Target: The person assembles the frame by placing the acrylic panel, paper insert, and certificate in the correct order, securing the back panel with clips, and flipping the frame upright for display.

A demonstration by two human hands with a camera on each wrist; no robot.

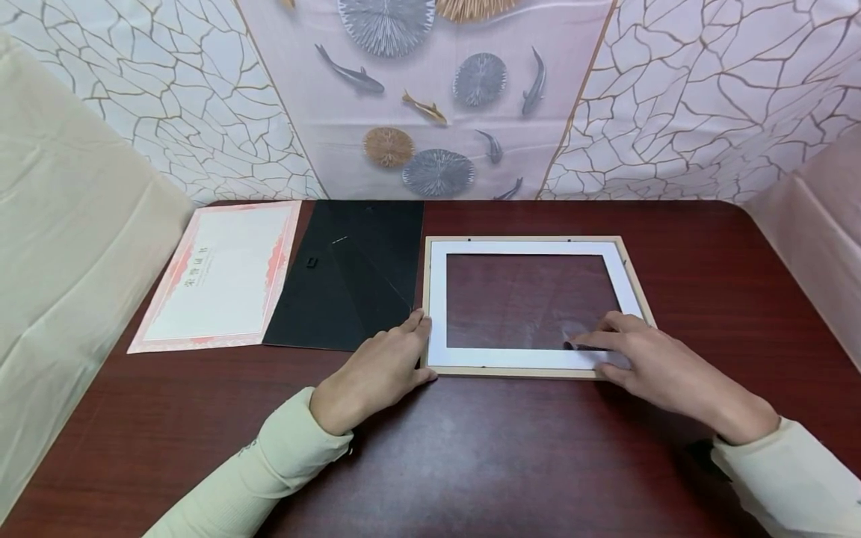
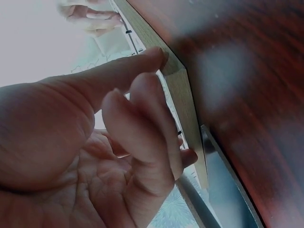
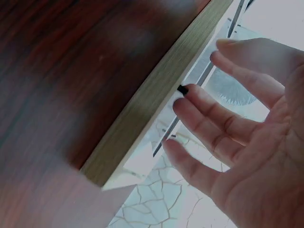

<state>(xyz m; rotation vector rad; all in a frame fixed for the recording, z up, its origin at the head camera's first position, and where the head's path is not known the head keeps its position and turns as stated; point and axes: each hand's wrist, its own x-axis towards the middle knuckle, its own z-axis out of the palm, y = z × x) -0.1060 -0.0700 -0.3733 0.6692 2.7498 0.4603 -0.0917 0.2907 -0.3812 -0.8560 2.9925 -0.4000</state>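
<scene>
Head view: wooden frame flat on the dark red counter, right of centre, white mat inside. Counter runs broad in front of the frame; more room along its right side, less along the far side. Left side tight: black backing board just beside, its other edge meeting the certificate near the counter's left edge. Left hand holds the frame's near-left corner; right hand at the near-right corner. Count: one frame, one mat, one board, one certificate, two hands.

Left wrist view: thumb on the frame's corner, other fingers bent along its side.

Right wrist view: fingers wide and apart, one fingertip at a black tab by the frame's inner edge; one such tab clearly seen here.
</scene>
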